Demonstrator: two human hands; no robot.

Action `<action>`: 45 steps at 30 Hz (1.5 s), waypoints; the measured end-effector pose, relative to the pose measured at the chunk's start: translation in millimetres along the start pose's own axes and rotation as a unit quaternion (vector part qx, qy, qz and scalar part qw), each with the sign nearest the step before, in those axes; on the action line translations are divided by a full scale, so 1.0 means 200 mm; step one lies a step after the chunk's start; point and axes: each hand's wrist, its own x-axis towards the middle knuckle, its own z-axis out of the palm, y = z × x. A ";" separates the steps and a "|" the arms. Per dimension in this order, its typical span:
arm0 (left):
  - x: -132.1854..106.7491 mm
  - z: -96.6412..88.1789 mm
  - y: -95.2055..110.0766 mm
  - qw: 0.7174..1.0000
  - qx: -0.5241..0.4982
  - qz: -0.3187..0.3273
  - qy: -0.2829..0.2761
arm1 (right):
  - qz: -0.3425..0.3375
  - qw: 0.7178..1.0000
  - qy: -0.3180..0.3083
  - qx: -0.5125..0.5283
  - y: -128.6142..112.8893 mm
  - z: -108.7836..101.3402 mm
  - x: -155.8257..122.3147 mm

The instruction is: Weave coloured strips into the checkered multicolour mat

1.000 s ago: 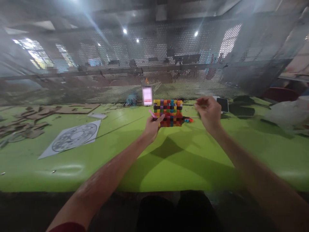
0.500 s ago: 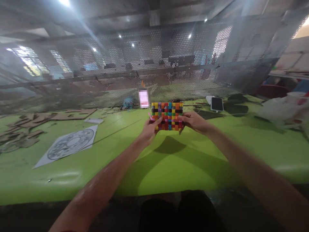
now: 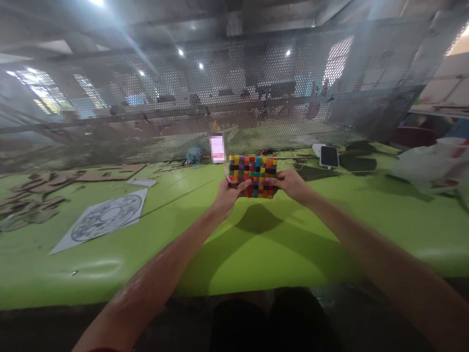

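A flat block of small multicoloured cubes [image 3: 253, 171] stands upright above the green table [image 3: 264, 244], held between both hands. My left hand [image 3: 229, 193] grips its lower left corner, thumb on the front face, with a pink strip sticking out beside the fingers. From the right, my right hand [image 3: 289, 183] closes on the lower right corner, its thumb across the front cubes.
A printed sheet with a round pattern [image 3: 104, 217] lies at left, with cardboard cut-outs [image 3: 44, 188] behind it. A phone [image 3: 329, 156] and dark scraps lie at the back right. A perforated metal screen [image 3: 234, 98] closes off the table's far edge. White bags [image 3: 436, 166] sit far right.
My right hand came down from mid-air at the right and took hold of the block's right corner. The block has lifted slightly and tilted in both hands.
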 end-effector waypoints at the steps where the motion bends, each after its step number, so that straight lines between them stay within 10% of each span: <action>1: 0.00 0.00 -0.01 1.000 0.015 0.017 0.003 | -0.001 1.000 -0.001 0.009 0.00 0.02 0.00; 9: -0.03 0.01 0.02 0.992 0.070 0.099 0.043 | -0.128 0.986 -0.012 0.109 -0.02 0.18 -0.04; 23: -0.04 0.03 0.05 0.996 0.029 0.069 0.037 | -0.109 0.991 0.001 0.082 -0.03 0.18 -0.05; 33: -0.01 -0.02 0.06 0.999 0.010 0.039 -0.030 | -0.036 0.981 0.099 0.162 -0.01 0.03 0.00; 45: 0.02 -0.03 0.07 0.993 0.078 0.081 0.032 | -0.021 0.966 0.101 0.236 0.05 -0.04 0.05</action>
